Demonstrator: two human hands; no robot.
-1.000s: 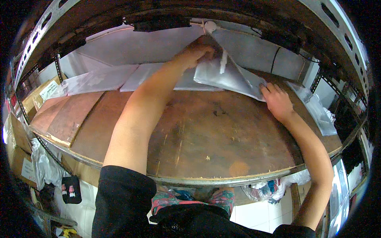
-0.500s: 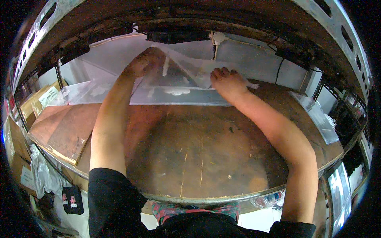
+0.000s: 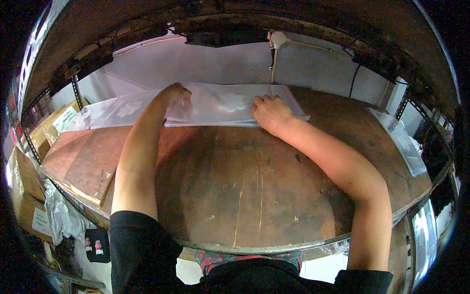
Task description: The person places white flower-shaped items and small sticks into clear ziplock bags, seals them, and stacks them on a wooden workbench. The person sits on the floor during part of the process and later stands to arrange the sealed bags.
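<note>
A stack of clear plastic bags (image 3: 210, 115) with white cloud-like patches lies flat along the far side of the brown wooden table. My left hand (image 3: 179, 96) is at the left part of this stack, its fingers curled against the top plastic bag and partly blurred. Further right, my right hand (image 3: 272, 112) has its fingers bent together over the bag's near edge, close to the right end. Another stretch of clear plastic bags (image 3: 110, 111) extends to the left, passing behind my left forearm.
More clear plastic packets (image 3: 399, 139) rest on the table's right side. A thin board (image 3: 85, 171) lies at the left of the tabletop (image 3: 235, 191). Cardboard boxes (image 3: 29, 188) stand beyond the left edge. A dark shelf (image 3: 235, 19) overhangs the far side, above a pale wall.
The raised, folded plastic sheet has come down flat onto the stack. Both my hands have lowered with it, the right one shifting slightly toward the left. The view has tilted a little.
</note>
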